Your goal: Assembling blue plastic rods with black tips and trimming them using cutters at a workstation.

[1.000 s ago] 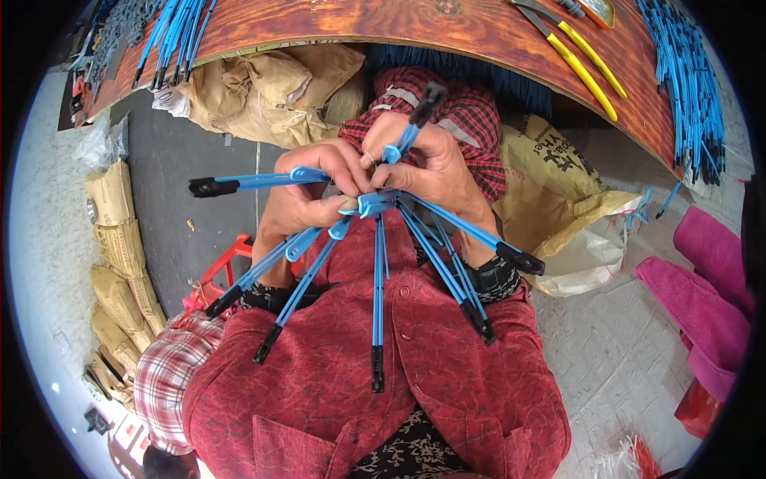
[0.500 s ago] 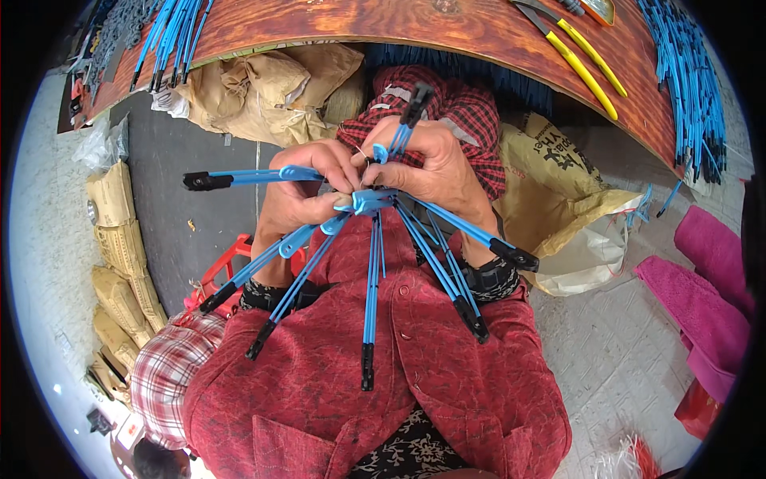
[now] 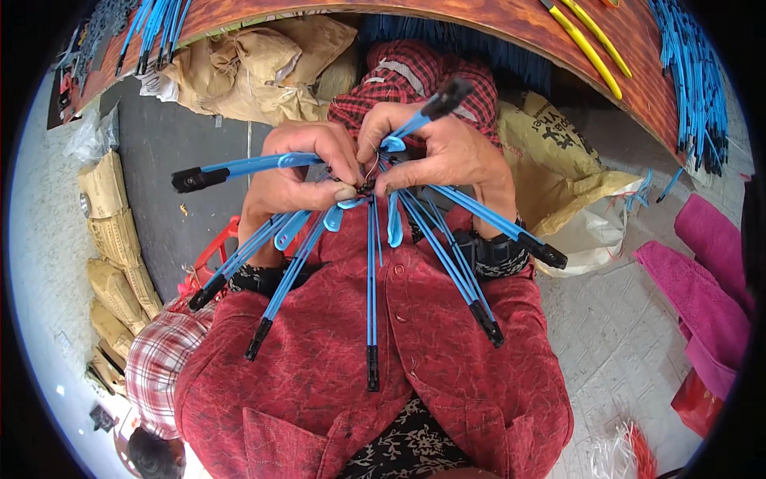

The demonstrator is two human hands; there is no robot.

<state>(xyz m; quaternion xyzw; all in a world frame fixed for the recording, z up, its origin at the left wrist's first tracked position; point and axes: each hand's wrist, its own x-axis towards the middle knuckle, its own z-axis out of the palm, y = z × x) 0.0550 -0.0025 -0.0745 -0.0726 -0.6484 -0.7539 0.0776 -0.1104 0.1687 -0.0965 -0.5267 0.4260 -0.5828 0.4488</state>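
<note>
Several folded blue ribs with black ends fan out from a small dark hub, forming an umbrella frame (image 3: 373, 279) in front of my chest. My left hand (image 3: 299, 172) pinches the frame at the hub between thumb and fingers, with ribs passing beside it. Curled round the hub from the other side, my right hand (image 3: 455, 164) grips the frame, and one rib sticks up past its fingers. A thin wire (image 3: 373, 164) shows as a loop between the two hands. Loose blue plastic tips (image 3: 395, 219) hang near the hub, whose details are mostly covered by my fingertips.
Ahead stands a brown wooden table (image 3: 263, 12) with yellow-handled pliers (image 3: 586, 48) and blue rib bundles (image 3: 690, 88) at its right end. Below it lie brown paper (image 3: 247, 72) and an open sack (image 3: 574, 180). Pink towels (image 3: 694, 287) are at the right; another person's plaid sleeve (image 3: 167, 351) at lower left.
My right hand has shifted slightly right, and its thumb and forefinger are farther apart. One blue tip near the hub now hangs down. The table has moved up in view.
</note>
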